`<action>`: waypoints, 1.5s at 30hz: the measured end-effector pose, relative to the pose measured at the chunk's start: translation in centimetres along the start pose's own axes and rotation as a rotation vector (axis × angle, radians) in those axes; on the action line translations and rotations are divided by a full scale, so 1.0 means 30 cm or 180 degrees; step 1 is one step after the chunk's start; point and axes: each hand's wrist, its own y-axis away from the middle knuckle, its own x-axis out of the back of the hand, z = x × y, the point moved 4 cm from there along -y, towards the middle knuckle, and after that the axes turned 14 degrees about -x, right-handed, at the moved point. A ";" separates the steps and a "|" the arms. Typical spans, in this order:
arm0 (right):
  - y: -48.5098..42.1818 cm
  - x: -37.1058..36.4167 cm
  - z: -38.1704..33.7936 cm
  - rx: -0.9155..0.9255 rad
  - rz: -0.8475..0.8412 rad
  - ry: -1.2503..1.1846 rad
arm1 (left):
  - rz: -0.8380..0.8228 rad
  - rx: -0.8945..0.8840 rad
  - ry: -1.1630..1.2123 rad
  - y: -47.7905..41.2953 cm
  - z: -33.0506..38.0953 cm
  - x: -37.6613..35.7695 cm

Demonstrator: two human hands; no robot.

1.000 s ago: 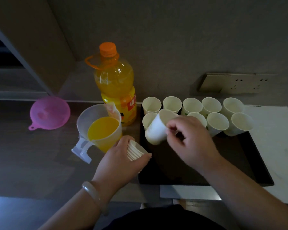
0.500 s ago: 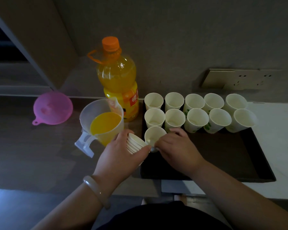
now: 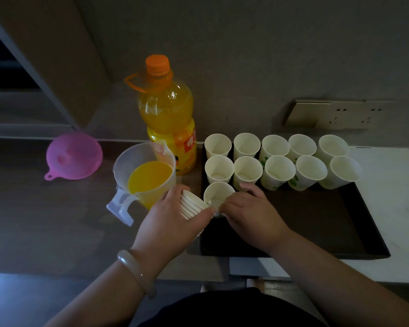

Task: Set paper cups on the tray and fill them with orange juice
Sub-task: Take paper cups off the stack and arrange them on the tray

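The left hand point(image 3: 172, 220) grips a stack of cups point(image 3: 192, 205). The right hand point(image 3: 248, 214) seems to pinch 1 cup point(image 3: 219, 195) at the tray's point(image 3: 316, 223) left edge. 10 more cups point(image 3: 279, 171) stand along its back edge.

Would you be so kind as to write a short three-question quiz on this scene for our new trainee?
1. How many paper cups stand upright on the black tray?
2. True or false: the clear measuring jug already holds orange juice.
3. What does the left hand grip? A) a stack of paper cups; B) a pink funnel; C) a juice bottle.

Key: 1) eleven; 2) true; 3) A.
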 end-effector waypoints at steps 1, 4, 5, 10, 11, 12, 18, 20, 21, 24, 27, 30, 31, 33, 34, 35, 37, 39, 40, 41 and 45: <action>0.004 -0.004 0.003 0.0007 -0.0012 -0.0014 | -0.0012 0.0012 0.0009 -0.001 0.000 0.000; 0.006 0.017 0.008 -0.0146 0.0041 -0.0137 | -0.0099 0.0051 -0.0003 -0.001 -0.003 -0.002; 0.003 0.039 0.005 -0.0292 0.0123 -0.0257 | -0.0136 0.0063 -0.0019 -0.001 -0.002 -0.002; -0.041 0.185 -0.083 -0.0836 0.0066 -0.1814 | -0.0292 0.0045 0.0008 -0.007 0.010 -0.014; -0.051 0.192 -0.108 -0.0864 -0.0213 -0.2038 | -0.0292 0.0026 0.0060 -0.010 0.017 -0.015; -0.057 0.193 -0.129 -0.0909 -0.0440 -0.2162 | -0.0306 -0.0012 0.0079 -0.011 0.024 -0.016; -0.037 0.193 -0.142 -0.1391 -0.0256 -0.2558 | -0.0288 -0.0115 0.0022 -0.008 0.044 -0.008; -0.033 0.242 -0.095 -0.1551 0.0261 -0.2481 | -0.0275 -0.0060 -0.0063 -0.001 0.043 -0.004; -0.031 0.280 -0.062 -0.1592 0.0549 -0.2375 | -0.0246 -0.0026 -0.0080 0.003 0.046 0.001; -0.020 0.377 0.041 -0.1409 0.1036 -0.1881 | -0.0148 0.0001 -0.0170 0.006 0.050 0.012; 0.007 0.380 0.103 -0.1058 0.1079 -0.1198 | -0.0139 0.0028 -0.0159 -0.002 0.057 0.008; 0.033 0.330 0.111 -0.0946 0.1085 -0.0673 | -0.0144 0.0016 -0.0154 -0.010 0.074 0.004; 0.040 0.314 0.110 -0.0891 0.1066 -0.0535 | -0.0149 0.0012 -0.0158 -0.011 0.078 0.002; 0.050 0.277 0.105 -0.0751 0.0889 -0.0270 | -0.0160 -0.0018 -0.0180 -0.013 0.084 -0.002; 0.055 0.261 0.103 -0.0707 0.0775 -0.0188 | -0.0169 -0.0037 -0.0193 -0.014 0.087 -0.004; 0.060 0.246 0.104 -0.0679 0.0688 -0.0135 | -0.0169 -0.0049 -0.0199 -0.016 0.090 -0.004; 0.070 0.217 0.104 -0.0630 0.0621 -0.0042 | -0.0149 -0.0059 -0.0190 -0.020 0.095 -0.006; 0.080 0.184 0.108 -0.0588 0.0582 0.0034 | -0.0135 -0.0067 -0.0178 -0.023 0.102 -0.011; 0.085 0.168 0.110 -0.0575 0.0567 0.0060 | -0.0129 -0.0072 -0.0171 -0.024 0.105 -0.014; 0.089 0.154 0.113 -0.0561 0.0569 0.0080 | -0.0124 -0.0079 -0.0166 -0.025 0.108 -0.017; 0.104 0.109 0.126 -0.0518 0.0573 0.0114 | -0.0118 -0.0085 -0.0167 -0.023 0.108 -0.024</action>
